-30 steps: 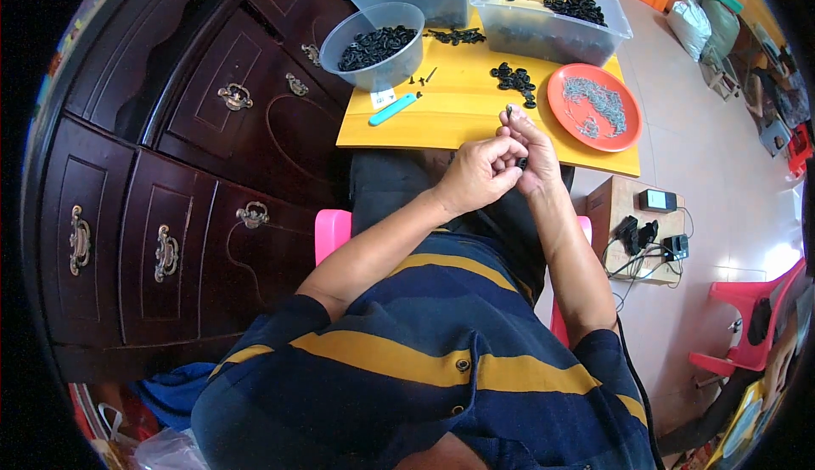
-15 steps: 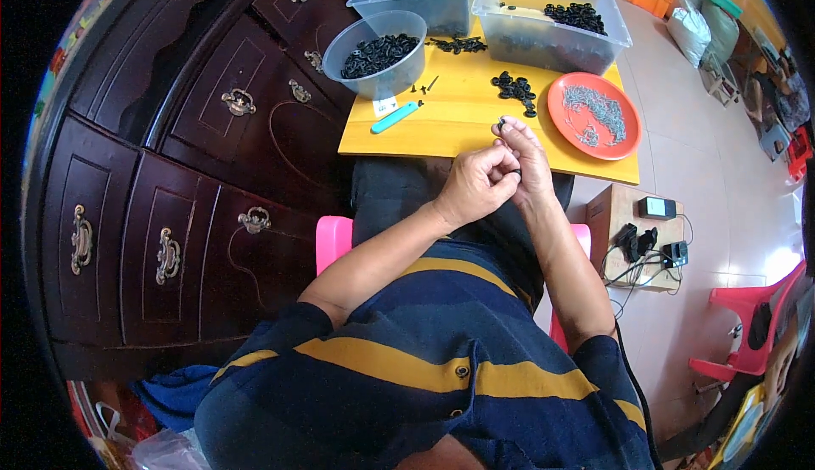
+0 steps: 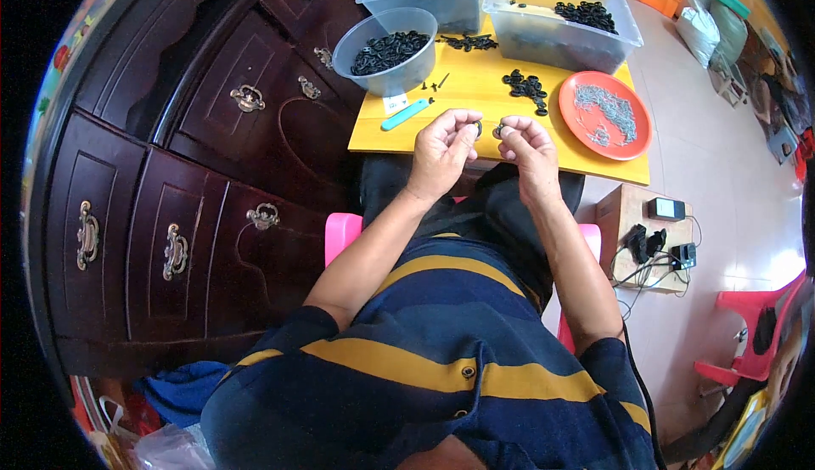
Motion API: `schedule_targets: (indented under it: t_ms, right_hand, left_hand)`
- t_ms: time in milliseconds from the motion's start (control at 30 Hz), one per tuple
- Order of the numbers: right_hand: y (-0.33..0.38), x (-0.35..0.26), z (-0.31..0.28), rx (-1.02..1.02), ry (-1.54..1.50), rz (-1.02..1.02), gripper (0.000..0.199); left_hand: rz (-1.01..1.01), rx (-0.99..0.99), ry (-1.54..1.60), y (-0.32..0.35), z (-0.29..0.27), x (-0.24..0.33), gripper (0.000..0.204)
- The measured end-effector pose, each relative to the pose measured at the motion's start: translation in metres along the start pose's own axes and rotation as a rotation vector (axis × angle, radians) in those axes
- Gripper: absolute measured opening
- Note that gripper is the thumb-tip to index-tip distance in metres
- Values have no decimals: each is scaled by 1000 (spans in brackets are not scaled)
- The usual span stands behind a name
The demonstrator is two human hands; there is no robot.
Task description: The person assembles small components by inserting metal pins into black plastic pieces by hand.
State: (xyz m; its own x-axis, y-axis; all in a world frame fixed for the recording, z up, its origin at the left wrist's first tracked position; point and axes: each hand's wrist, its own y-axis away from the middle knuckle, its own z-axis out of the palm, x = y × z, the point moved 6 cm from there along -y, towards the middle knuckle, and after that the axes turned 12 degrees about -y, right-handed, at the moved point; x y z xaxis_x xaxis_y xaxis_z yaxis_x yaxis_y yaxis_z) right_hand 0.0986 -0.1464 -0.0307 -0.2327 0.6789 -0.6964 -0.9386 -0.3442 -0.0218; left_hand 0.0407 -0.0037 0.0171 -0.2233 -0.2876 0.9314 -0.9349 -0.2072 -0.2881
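Note:
My left hand [image 3: 441, 154] pinches a small round black plastic piece [image 3: 478, 129] between thumb and fingertips, just above the front edge of the yellow table [image 3: 386, 139]. Facing it, my right hand [image 3: 535, 156] grips a second small black ring-like piece [image 3: 498, 132] in its fingertips. A narrow gap separates the two pieces. Beyond my right hand lies a cluster of black oval pieces [image 3: 526, 88]. Right of that cluster, a red plate [image 3: 638, 144] carries many thin silvery pins [image 3: 615, 113]. A turquoise strip-shaped tool [image 3: 405, 115] rests beyond my left hand, near a few tiny dark bits.
A round clear tub [image 3: 423, 73] and two clear bins [image 3: 463, 18], [image 3: 556, 45] at the back hold black pieces. Slim black parts [image 3: 469, 43] lie between them. Dark wooden drawers [image 3: 178, 207] flank the left; a box [image 3: 628, 215] with cables stands right.
My hands were together, near the table's front edge; now they are apart, the left one farther left and forward. Each shows a black piece at its fingertips. The view has shifted slightly.

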Motion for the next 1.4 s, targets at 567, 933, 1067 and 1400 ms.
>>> schedule_targets:
  t_ms: [567, 933, 1067, 1400]
  right_hand:
    - [3, 5, 6, -102, 162, -21, 17]
    - [3, 5, 6, -95, 165, -19, 15]
    - [3, 5, 6, -95, 182, -25, 15]
    - [1, 7, 5, -112, 215, -54, 12]
  left_hand:
    - [85, 16, -121, -1, -4, -6, 19]
    - [75, -5, -185, 1, -4, -6, 22]
    - [103, 17, -184, 0, -5, -6, 20]
    - [86, -31, -187, 2, -1, -9, 22]
